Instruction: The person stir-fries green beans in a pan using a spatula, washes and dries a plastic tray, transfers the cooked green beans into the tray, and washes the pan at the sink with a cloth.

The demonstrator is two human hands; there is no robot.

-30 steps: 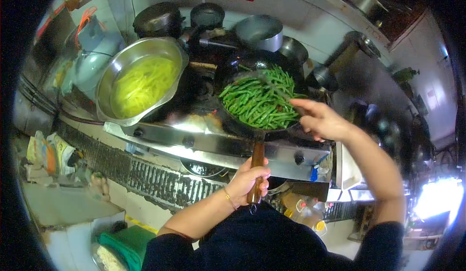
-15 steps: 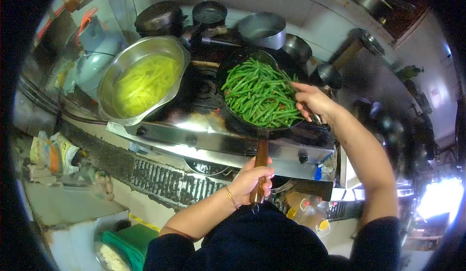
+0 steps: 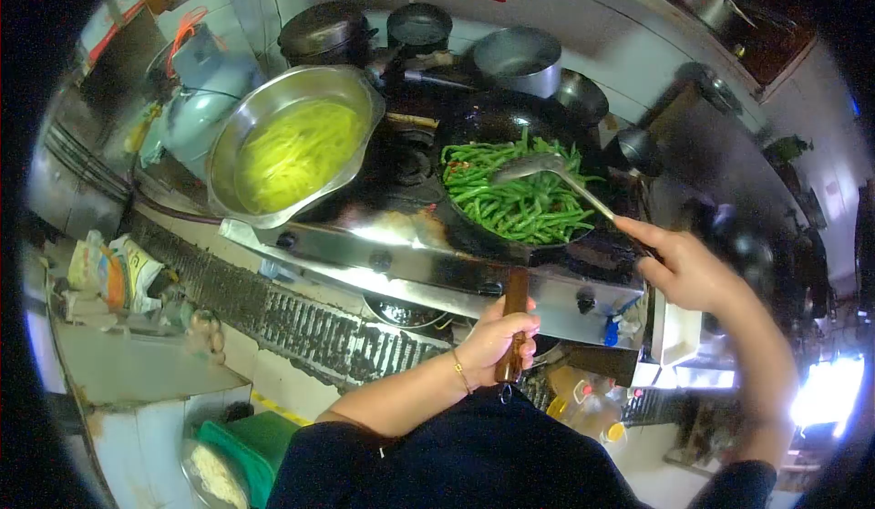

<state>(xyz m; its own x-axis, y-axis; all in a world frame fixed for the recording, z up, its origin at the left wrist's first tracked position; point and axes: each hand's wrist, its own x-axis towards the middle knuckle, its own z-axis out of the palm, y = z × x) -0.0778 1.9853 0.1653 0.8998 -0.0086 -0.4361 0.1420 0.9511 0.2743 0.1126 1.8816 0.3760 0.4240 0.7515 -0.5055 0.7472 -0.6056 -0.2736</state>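
Note:
My left hand (image 3: 507,340) is wrapped round the brown wooden handle (image 3: 516,292) of a dark wok (image 3: 488,119) on the stove. Green beans (image 3: 519,206) with small red bits lie in the wok. To the right, my right hand (image 3: 679,263) grips the end of a metal spatula (image 3: 530,168), whose broad head is over the beans. A large metal basin (image 3: 223,158) left of the wok holds yellow-green strips (image 3: 301,155) in liquid.
Several dark pots and pans (image 3: 419,28) stand behind the stove (image 3: 415,254). At the left is a pale gas cylinder (image 3: 205,99). Oil bottles (image 3: 592,409) are below the stove, and a green bin (image 3: 246,450) stands at the lower left.
The spatula head has risen out from among the beans and now shows above them. My right hand has moved right and down. The beans have shifted, while my left hand keeps its hold.

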